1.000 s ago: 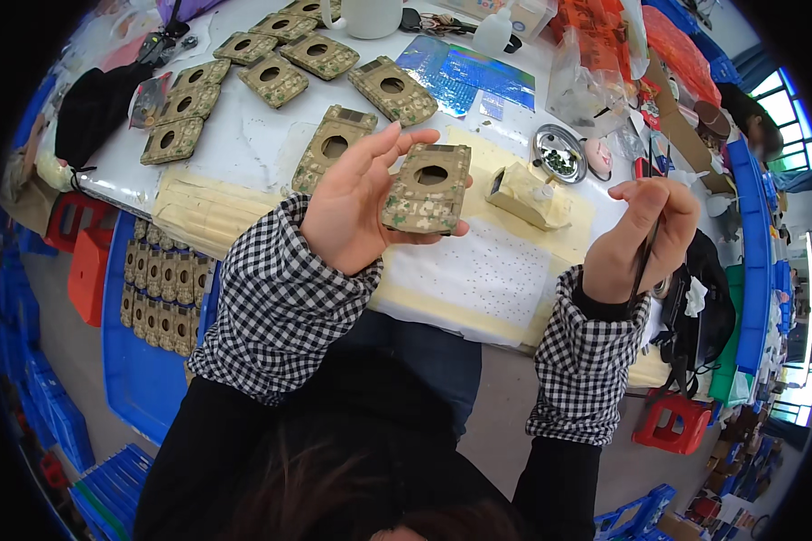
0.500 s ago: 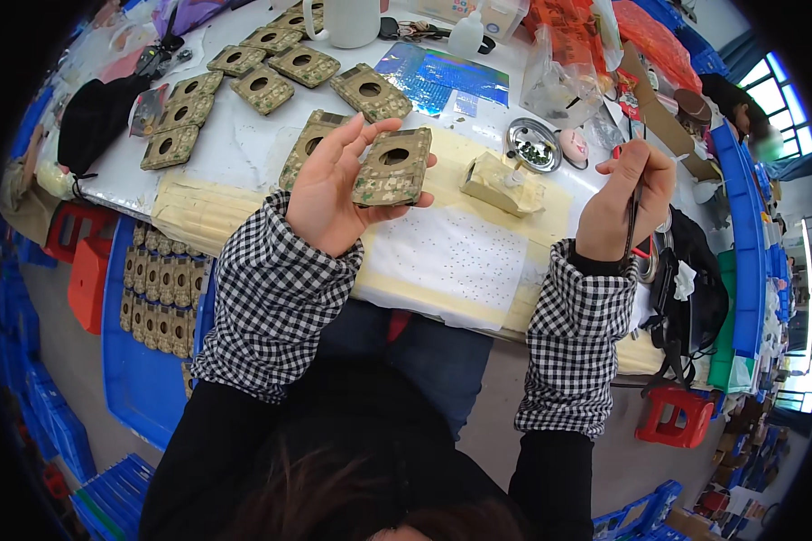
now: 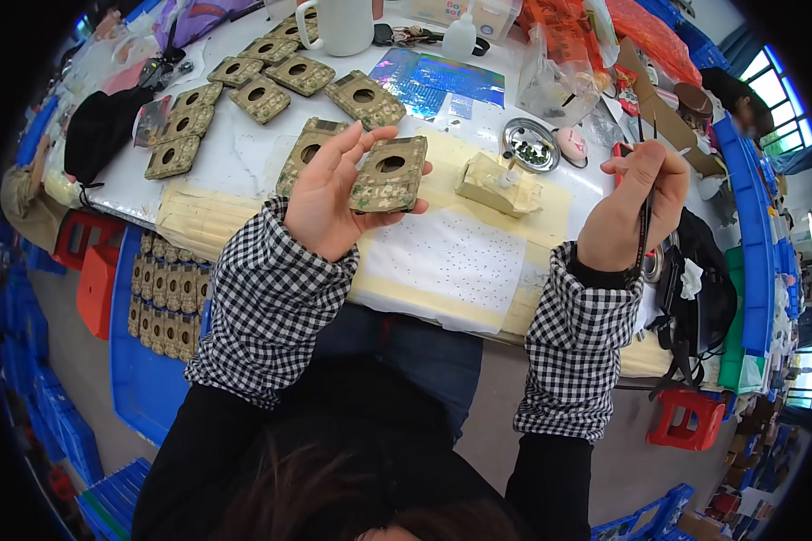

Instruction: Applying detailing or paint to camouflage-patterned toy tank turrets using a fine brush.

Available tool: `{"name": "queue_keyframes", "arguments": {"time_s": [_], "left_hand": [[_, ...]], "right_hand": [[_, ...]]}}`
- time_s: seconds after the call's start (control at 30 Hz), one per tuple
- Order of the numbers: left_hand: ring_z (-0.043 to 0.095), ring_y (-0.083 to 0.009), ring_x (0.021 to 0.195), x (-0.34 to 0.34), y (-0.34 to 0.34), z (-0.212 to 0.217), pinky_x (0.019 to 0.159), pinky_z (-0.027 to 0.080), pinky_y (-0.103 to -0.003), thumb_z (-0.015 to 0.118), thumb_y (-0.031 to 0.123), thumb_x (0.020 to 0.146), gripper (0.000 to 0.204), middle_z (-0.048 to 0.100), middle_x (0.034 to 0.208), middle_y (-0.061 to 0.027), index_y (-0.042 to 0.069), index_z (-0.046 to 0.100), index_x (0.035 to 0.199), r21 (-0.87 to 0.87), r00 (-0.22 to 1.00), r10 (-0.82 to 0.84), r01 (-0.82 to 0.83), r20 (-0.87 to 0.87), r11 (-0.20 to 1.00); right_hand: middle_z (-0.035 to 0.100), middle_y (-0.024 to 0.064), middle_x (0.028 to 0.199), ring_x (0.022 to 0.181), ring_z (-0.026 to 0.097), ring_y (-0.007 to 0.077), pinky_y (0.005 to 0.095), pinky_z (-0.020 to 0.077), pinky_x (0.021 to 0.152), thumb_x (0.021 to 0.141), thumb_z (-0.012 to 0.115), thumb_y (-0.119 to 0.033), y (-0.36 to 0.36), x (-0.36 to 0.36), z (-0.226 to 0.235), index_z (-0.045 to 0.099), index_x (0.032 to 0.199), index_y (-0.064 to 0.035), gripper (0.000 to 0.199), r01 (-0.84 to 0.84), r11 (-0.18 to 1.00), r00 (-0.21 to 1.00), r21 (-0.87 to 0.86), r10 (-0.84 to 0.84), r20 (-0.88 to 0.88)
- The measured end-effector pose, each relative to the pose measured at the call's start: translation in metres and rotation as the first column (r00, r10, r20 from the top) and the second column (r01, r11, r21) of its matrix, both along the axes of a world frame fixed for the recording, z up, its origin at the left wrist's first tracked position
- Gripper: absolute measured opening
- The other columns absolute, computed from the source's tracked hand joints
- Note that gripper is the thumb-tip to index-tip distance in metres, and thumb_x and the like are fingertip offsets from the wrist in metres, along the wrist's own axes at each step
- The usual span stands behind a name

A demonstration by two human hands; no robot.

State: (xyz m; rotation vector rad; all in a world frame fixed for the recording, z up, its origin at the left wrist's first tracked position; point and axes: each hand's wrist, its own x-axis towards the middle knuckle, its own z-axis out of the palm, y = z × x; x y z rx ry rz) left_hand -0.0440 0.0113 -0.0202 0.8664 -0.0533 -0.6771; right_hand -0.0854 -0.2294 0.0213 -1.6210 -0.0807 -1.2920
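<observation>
The left hand (image 3: 329, 203) holds a square camouflage plate (image 3: 389, 174) with a round hole, raised above the counter (image 3: 235, 158). The right hand (image 3: 636, 207) is closed around a thin dark tool (image 3: 645, 216), well apart to the right.

The left hand (image 3: 329, 194) covered the near edge and underside of the square camouflage plate (image 3: 390, 173), and it hid most of another plate (image 3: 305, 149) lying on the desk (image 3: 235, 167) behind it. The thin dark tool (image 3: 645, 221) in the right hand (image 3: 636, 203) was too slender to identify, and its lower end was lost against the sleeve. What lay in the small metal dish (image 3: 530, 144) was too small to tell. The stacked plates (image 3: 164, 288) in the blue crate ran under the desk's edge and the left sleeve. The white mug (image 3: 338, 22) was cut off by the top edge. Things at the far right rim were bent and blurred.
</observation>
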Motion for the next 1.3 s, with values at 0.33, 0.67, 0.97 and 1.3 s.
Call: {"name": "queue_keyframes", "arguments": {"time_s": [0.33, 0.67, 0.97, 1.3], "left_hand": [[0.065, -0.0243, 0.079, -0.002, 0.002, 0.002, 0.054, 0.050, -0.023, 0.025, 0.045, 0.097, 0.055, 0.054, 0.121, -0.0228, 0.009, 0.033, 0.137, -0.005, 0.999, -0.020, 0.021, 0.031, 1.000], [0.067, -0.0272, 0.079, -0.002, 0.005, -0.003, 0.051, 0.051, -0.024, 0.026, 0.047, 0.097, 0.056, 0.053, 0.121, -0.0238, 0.009, 0.032, 0.137, -0.076, 0.999, -0.036, 0.038, 0.031, 0.996], [0.056, -0.0300, 0.110, -0.001, 0.001, -0.008, 0.069, 0.058, -0.037, 0.022, 0.042, 0.099, 0.054, 0.048, 0.124, -0.0250, 0.005, 0.027, 0.138, -0.117, 0.999, -0.044, 0.047, 0.030, 0.992], [0.044, -0.0302, 0.123, -0.008, 0.003, -0.003, 0.077, 0.056, -0.045, 0.028, 0.042, 0.097, 0.056, 0.045, 0.130, -0.0190, 0.005, 0.025, 0.139, -0.170, 0.998, -0.056, 0.060, 0.033, 0.984]], "right_hand": [[0.052, 0.0029, 0.070, 0.060, 0.049, 0.0076, 0.0217, 0.0415, 0.061, 0.095, 0.054, -0.024, 0.006, 0.001, 0.004, 0.052, 0.090, 0.0003, 0.025, -0.123, 0.979, 0.992, 0.165, 0.122, 0.013], [0.056, 0.0025, 0.081, 0.071, 0.052, 0.0060, 0.0205, 0.0413, 0.068, 0.093, 0.057, -0.019, 0.009, 0.008, 0.027, 0.056, 0.094, -0.0021, 0.016, -0.164, 0.985, 0.943, -0.055, 0.141, -0.301], [0.053, 0.0083, 0.071, 0.062, 0.051, 0.0205, 0.0284, 0.0404, 0.056, 0.076, 0.070, -0.001, -0.002, 0.011, -0.012, 0.058, 0.081, -0.0015, 0.013, 0.040, 0.814, 0.984, -0.579, -0.134, -0.121], [0.052, 0.0081, 0.074, 0.068, 0.051, 0.0235, 0.0315, 0.0420, 0.059, 0.071, 0.073, -0.003, 0.013, 0.000, -0.009, 0.062, 0.082, -0.0038, 0.016, -0.173, 0.747, 0.963, -0.642, -0.009, -0.271]]}}
